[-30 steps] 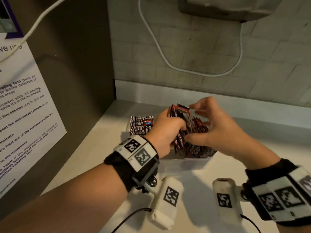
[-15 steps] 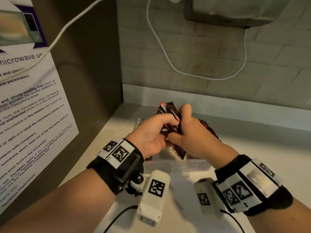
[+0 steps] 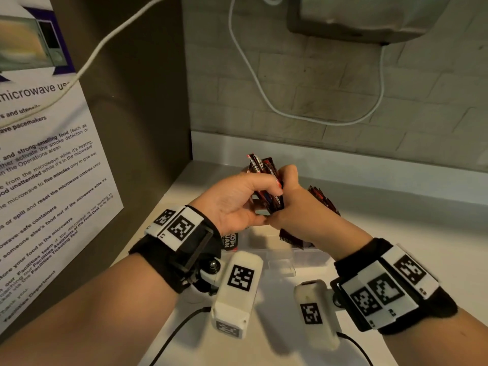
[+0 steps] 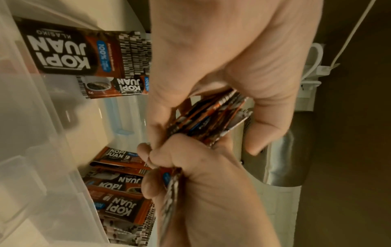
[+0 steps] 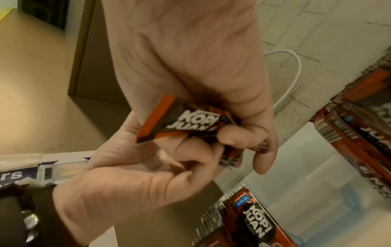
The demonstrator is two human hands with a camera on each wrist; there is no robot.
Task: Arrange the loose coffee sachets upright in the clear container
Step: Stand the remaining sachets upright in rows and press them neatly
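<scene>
Pale worktop [image 3: 396, 260] is sitting in a wall corner. Clear plastic container [image 3: 280, 257] is holding red-brown coffee sachets [image 4: 118, 207] at both ends. Left hand [image 3: 232, 204] and right hand [image 3: 295, 207] are gripping a sachet bundle [image 3: 264, 178] above it, fingers curled.

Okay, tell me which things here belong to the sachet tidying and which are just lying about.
Part of the job:
- bundle of sachets, gripped by left hand and right hand
- sachets in the container
- clear container

Just there:
- microwave notice
- white cable
- wall-mounted unit
</scene>
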